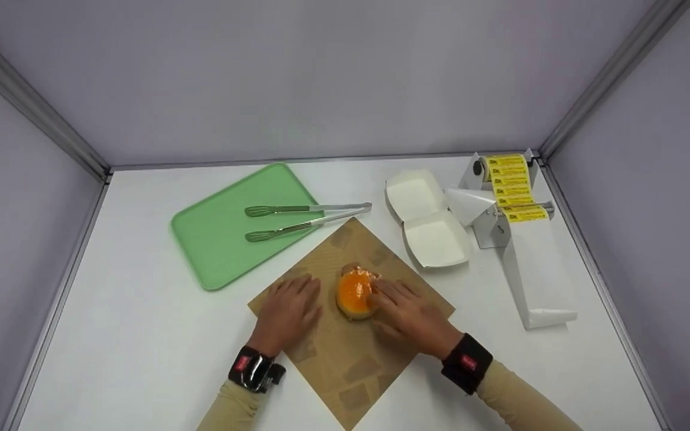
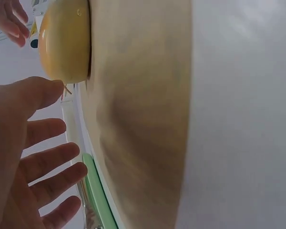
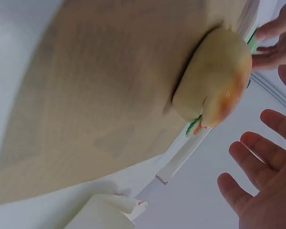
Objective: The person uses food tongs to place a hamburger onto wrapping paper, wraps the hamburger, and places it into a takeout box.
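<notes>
A glossy orange-brown filled bun (image 1: 355,294) lies on a square of brown paper (image 1: 345,365) set as a diamond. Green and reddish filling shows at the bun's split side in the right wrist view, where the bun (image 3: 214,76) appears large. My left hand (image 1: 288,308) is over the paper's left part, fingers spread and holding nothing, a gap from the bun in the head view. On the other side, my right hand (image 1: 414,314) hovers close by the bun, its fingertips overlapping the bun's edge from above. The right wrist view shows those fingers (image 3: 257,160) loosely extended and apart from it.
Metal tongs (image 1: 288,230) lie across a green tray (image 1: 225,257) at the back left. Behind the paper to the right stands an opened white clamshell box (image 1: 438,239). Further right is a label dispenser (image 1: 492,230) with a roll of yellow labels (image 1: 510,179) and a trailing white strip (image 1: 542,275).
</notes>
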The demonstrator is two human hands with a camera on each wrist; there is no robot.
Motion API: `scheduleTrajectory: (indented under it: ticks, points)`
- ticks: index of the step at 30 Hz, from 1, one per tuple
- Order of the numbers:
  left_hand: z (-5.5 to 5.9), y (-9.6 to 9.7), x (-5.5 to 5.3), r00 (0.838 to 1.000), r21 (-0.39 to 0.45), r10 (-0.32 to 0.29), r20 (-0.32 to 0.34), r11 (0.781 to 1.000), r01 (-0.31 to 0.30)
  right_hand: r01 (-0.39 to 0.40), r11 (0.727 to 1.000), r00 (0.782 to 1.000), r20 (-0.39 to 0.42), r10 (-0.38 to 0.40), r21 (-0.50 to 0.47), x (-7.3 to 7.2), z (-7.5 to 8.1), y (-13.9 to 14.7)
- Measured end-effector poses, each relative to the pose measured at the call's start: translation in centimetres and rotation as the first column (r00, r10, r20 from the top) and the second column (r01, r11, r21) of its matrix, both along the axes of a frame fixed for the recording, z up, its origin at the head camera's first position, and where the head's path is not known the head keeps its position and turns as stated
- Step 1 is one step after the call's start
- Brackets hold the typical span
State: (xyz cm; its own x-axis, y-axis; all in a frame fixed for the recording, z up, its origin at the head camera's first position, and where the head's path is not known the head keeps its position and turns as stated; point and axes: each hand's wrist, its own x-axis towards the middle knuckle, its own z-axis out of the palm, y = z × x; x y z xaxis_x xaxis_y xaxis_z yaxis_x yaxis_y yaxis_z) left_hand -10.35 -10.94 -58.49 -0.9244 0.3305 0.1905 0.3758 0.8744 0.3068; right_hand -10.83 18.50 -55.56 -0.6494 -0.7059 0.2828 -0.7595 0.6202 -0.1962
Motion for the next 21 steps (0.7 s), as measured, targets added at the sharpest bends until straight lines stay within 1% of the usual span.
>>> scheduleTrajectory:
  ticks: [6, 8, 10, 13, 17, 21]
  points:
    - [0.1, 0.1, -2.7, 0.997, -0.035, -0.026, -0.066, 0.999, 0.024, -0.009, 0.999, 1.0, 0.006, 0.009, 0.042, 2.1, -0.9, 0.8]
    - [0.0, 0.2, -3.8, 0.996, -0.033, -0.03, -0.085, 0.999, 0.028, -0.012, 0.998, 1.0, 0.011, 0.011, 0.055, 2.6, -1.1, 1.0]
    - [-0.1, 0.5, -4.9, 0.996, -0.022, -0.034, -0.087, 0.999, 0.032, -0.014, 0.998, 1.0, 0.022, 0.013, 0.063, 3.1, -1.3, 1.3]
    - [-0.4, 0.9, -6.5, 0.997, 0.015, -0.033, -0.063, 0.999, 0.034, -0.016, 0.997, 0.999, 0.031, 0.014, 0.075, 3.9, -1.7, 1.6]
    - [-1.1, 1.8, -8.4, 1.0, 0.057, -0.016, 0.002, 0.998, 0.016, -0.028, 0.995, 1.0, 0.013, 0.027, 0.091, 4.8, -2.4, 1.9]
    - [-1.7, 2.7, -10.0, 0.999, 0.078, 0.008, 0.046, 0.997, -0.012, -0.034, 0.993, 0.999, -0.004, 0.035, 0.115, 5.5, -2.8, 2.2]
